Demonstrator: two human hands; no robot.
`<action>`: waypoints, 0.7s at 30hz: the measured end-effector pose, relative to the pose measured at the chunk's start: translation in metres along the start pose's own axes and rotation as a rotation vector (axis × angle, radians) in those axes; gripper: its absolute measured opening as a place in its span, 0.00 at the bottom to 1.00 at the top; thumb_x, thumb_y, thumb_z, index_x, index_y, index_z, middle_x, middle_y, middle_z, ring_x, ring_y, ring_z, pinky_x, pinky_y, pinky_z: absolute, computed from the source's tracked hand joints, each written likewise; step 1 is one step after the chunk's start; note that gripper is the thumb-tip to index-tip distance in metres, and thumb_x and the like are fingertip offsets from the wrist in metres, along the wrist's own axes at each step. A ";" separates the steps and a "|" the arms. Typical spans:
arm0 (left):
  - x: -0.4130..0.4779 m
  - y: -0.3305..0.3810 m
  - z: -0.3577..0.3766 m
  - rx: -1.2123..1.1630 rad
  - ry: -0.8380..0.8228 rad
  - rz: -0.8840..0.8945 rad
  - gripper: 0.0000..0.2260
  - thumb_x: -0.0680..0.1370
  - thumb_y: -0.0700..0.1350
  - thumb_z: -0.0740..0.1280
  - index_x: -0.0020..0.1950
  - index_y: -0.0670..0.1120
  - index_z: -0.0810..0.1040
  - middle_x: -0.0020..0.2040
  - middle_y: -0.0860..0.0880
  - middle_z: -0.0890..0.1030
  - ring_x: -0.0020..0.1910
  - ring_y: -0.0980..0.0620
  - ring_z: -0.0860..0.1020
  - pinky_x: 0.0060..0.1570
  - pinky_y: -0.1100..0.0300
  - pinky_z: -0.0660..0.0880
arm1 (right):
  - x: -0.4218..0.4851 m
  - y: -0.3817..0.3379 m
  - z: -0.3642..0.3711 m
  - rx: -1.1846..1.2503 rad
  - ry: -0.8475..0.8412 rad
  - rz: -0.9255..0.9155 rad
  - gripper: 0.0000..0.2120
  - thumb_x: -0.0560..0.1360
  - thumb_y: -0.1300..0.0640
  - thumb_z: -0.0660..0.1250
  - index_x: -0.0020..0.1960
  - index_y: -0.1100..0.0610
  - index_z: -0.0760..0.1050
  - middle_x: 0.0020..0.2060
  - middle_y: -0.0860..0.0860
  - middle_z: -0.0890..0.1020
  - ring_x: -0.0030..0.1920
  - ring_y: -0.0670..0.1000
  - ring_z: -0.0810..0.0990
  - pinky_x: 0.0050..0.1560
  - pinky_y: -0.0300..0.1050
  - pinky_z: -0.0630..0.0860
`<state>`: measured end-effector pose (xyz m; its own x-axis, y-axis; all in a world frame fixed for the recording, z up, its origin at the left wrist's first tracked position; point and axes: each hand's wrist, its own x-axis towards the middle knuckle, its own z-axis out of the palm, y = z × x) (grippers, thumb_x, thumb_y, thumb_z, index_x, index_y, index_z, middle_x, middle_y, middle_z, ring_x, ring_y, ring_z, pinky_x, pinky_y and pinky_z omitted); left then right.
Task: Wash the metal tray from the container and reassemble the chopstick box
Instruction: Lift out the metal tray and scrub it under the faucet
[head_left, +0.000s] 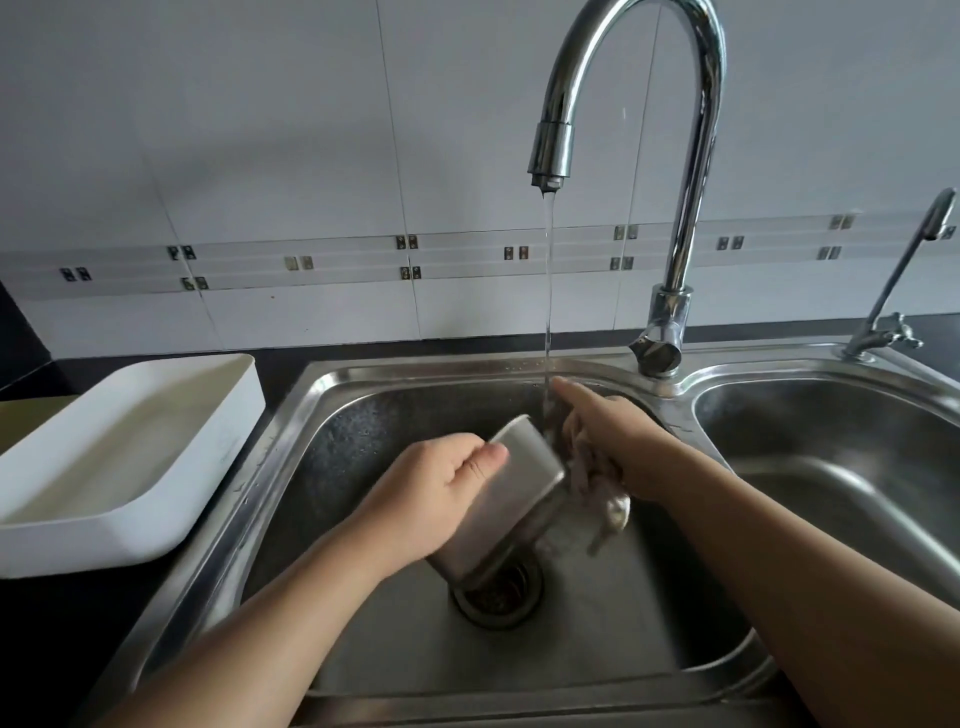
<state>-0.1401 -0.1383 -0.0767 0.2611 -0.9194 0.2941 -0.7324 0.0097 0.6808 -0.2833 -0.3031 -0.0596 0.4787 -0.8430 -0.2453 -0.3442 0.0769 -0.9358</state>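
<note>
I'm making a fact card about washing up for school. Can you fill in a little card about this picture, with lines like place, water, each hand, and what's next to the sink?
place: left basin of a steel double sink
water: thin stream running from the tap
left hand: holds the metal tray, tilted over the drain
right hand: holds a wet cloth against the tray
beside sink: white container on the counter, to the left
</note>
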 end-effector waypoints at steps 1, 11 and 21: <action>0.001 0.000 0.000 -0.040 0.034 -0.064 0.22 0.83 0.58 0.60 0.34 0.46 0.70 0.26 0.55 0.68 0.26 0.58 0.66 0.29 0.59 0.64 | 0.004 0.001 -0.001 0.064 0.031 -0.005 0.26 0.76 0.39 0.65 0.30 0.59 0.74 0.17 0.51 0.69 0.16 0.50 0.65 0.20 0.35 0.61; 0.008 -0.006 0.007 -0.363 0.149 -0.364 0.21 0.83 0.57 0.61 0.46 0.43 0.83 0.36 0.49 0.80 0.35 0.55 0.76 0.39 0.59 0.72 | 0.014 -0.006 0.009 0.838 -0.369 -0.257 0.09 0.74 0.65 0.63 0.36 0.65 0.76 0.33 0.59 0.75 0.30 0.51 0.72 0.36 0.39 0.64; 0.004 0.009 0.010 -0.396 0.185 -0.217 0.22 0.83 0.55 0.61 0.38 0.39 0.76 0.28 0.50 0.69 0.29 0.53 0.66 0.30 0.61 0.64 | 0.001 0.005 0.020 0.193 -0.222 -0.277 0.11 0.74 0.48 0.73 0.49 0.56 0.81 0.39 0.52 0.83 0.40 0.49 0.81 0.42 0.44 0.78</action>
<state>-0.1520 -0.1459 -0.0759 0.5152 -0.8316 0.2072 -0.3626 0.0076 0.9319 -0.2688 -0.2929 -0.0696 0.7020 -0.7121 -0.0057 -0.0296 -0.0212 -0.9993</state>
